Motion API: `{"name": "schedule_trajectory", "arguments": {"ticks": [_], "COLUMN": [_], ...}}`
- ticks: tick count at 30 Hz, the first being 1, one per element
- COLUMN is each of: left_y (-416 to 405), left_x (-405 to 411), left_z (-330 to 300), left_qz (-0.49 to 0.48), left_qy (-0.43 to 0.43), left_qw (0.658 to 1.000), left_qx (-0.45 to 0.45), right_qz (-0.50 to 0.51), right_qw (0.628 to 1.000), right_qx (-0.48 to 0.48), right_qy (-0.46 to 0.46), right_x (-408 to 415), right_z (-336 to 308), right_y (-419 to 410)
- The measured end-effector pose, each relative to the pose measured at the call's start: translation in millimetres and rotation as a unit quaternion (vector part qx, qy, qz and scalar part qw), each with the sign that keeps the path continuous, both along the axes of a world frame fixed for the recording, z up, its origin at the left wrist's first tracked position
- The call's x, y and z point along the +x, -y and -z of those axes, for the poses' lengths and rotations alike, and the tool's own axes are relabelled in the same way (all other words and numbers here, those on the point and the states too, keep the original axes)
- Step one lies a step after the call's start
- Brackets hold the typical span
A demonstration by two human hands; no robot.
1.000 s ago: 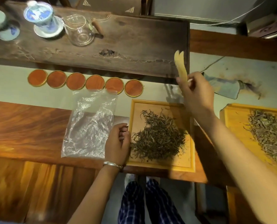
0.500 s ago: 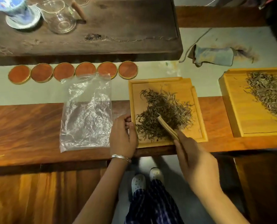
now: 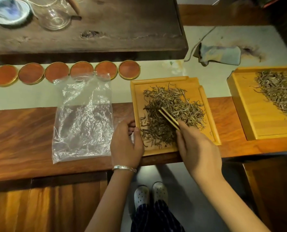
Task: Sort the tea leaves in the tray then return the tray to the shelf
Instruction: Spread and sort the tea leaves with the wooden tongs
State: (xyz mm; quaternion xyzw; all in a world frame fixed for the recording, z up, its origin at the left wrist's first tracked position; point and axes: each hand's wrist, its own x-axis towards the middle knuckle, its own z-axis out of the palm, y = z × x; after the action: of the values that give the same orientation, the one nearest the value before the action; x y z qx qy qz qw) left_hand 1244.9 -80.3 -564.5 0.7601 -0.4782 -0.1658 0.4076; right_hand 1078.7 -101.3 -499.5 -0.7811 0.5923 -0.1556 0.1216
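A light wooden tray lies on the table edge in front of me, holding a loose heap of dark dried tea leaves. My right hand grips bamboo tweezers whose tips lie on the middle of the heap. My left hand rests at the tray's left rim with its fingers curled against the edge. A second wooden tray with paler tea leaves sits to the right.
A crumpled clear plastic bag lies left of the tray. Several round orange coasters line up behind it. A dark wooden tea board carries a glass pitcher and a blue-white cup. A grey cloth lies at the back right.
My right hand came down from above the tray and set the tweezers into the tea heap. The view tilted down and closer. My left hand stayed at the tray's left edge.
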Motion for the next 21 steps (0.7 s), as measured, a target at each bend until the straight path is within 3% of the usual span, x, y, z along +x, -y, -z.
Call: {"name": "schedule_trajectory", "arguments": {"ticks": [6, 12, 18, 21], "left_y": [0, 1, 1, 2], "left_x": [0, -2, -2, -3], "left_z": [-4, -4, -4, -5], "left_qz": [-0.004, -0.003, -0.002, 0.000], "left_qy": [0.018, 0.007, 0.017, 0.024], "left_qw": [1.000, 1.000, 1.000, 0.999], "left_qx": [0.011, 0.016, 0.021, 0.027], "right_qz": [0.028, 0.037, 0.046, 0.029], "right_qw": [0.997, 0.998, 0.994, 0.997], "right_qx": [-0.070, -0.046, -0.052, -0.024], "right_qy": [0.012, 0.008, 0.081, 0.073], "right_x": [-25, -21, -16, -22], "right_z": [-6, 7, 4, 2], "right_y": [8, 15, 14, 12]}}
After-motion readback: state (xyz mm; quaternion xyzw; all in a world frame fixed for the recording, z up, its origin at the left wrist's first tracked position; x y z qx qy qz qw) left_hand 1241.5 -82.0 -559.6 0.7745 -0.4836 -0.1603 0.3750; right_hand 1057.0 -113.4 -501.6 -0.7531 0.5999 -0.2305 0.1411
